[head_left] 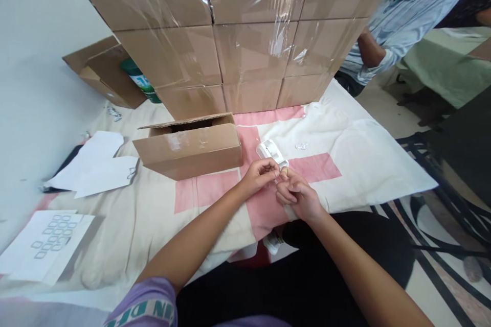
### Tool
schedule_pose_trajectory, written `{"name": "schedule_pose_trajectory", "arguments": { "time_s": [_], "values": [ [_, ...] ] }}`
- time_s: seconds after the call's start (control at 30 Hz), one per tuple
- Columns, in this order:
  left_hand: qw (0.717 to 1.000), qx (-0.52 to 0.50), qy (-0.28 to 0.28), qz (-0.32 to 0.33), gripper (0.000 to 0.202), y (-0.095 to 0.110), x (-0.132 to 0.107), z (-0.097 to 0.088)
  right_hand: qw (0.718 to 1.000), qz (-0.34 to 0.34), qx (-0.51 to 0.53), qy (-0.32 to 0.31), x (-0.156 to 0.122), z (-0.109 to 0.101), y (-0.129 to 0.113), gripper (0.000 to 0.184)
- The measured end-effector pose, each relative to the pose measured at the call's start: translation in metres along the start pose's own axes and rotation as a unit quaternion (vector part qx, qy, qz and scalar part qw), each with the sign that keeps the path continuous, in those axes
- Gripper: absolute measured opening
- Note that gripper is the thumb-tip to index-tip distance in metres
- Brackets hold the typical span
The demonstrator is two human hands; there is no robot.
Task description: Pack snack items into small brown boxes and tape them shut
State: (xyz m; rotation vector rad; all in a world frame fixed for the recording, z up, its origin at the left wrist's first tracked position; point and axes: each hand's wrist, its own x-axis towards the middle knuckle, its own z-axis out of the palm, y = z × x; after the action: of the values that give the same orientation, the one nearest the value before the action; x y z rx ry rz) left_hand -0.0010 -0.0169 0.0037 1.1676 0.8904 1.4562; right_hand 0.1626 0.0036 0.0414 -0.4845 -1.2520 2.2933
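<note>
My left hand (260, 173) and my right hand (295, 194) meet over the pink cross on a white cloth (353, 163). Both have fingers curled in a pinch on a small pale item between them, too small to name. Just beyond the fingers lies a white plastic part (269, 152). An open brown carton (190, 145) lies on its side to the left of my hands. A small clear piece (301, 146) rests on the cloth to the right of the white part.
A wall of taped cardboard boxes (238, 30) rises behind. White paper sheets (95, 166) lie at left; one sheet with several small clips (53, 237) is nearer. Another person in a light blue shirt (395, 30) is at back right. Black chair frame (441, 173) at right.
</note>
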Motion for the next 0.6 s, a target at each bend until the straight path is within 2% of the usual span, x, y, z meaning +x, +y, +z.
{"name": "schedule_pose_trajectory", "arguments": {
  "time_s": [0.13, 0.23, 0.33, 0.4, 0.5, 0.6],
  "values": [
    [1.000, 0.001, -0.011, 0.003, 0.040, -0.001, 0.001, -0.003, 0.999, -0.023, -0.046, 0.004, 0.004, -0.004, 0.006, 0.019],
    [1.000, 0.001, -0.017, 0.008, 0.042, -0.001, 0.002, -0.004, 0.989, -0.036, -0.144, 0.023, 0.003, -0.009, 0.003, 0.015],
    [1.000, -0.005, -0.008, 0.016, 0.040, -0.002, 0.003, -0.004, 0.950, -0.037, -0.310, 0.015, -0.002, -0.012, -0.007, 0.012],
    [1.000, -0.012, -0.004, 0.016, 0.033, -0.003, 0.003, -0.003, 0.923, -0.037, -0.382, -0.004, -0.006, -0.013, -0.012, 0.011],
    [1.000, -0.020, -0.016, 0.009, 0.027, -0.003, 0.003, -0.003, 0.909, -0.031, -0.415, -0.024, -0.008, -0.014, -0.016, 0.010],
    [1.000, -0.020, -0.023, 0.008, 0.026, -0.002, 0.003, -0.003, 0.917, -0.018, -0.397, -0.024, -0.008, -0.013, -0.015, 0.009]
  ]
}}
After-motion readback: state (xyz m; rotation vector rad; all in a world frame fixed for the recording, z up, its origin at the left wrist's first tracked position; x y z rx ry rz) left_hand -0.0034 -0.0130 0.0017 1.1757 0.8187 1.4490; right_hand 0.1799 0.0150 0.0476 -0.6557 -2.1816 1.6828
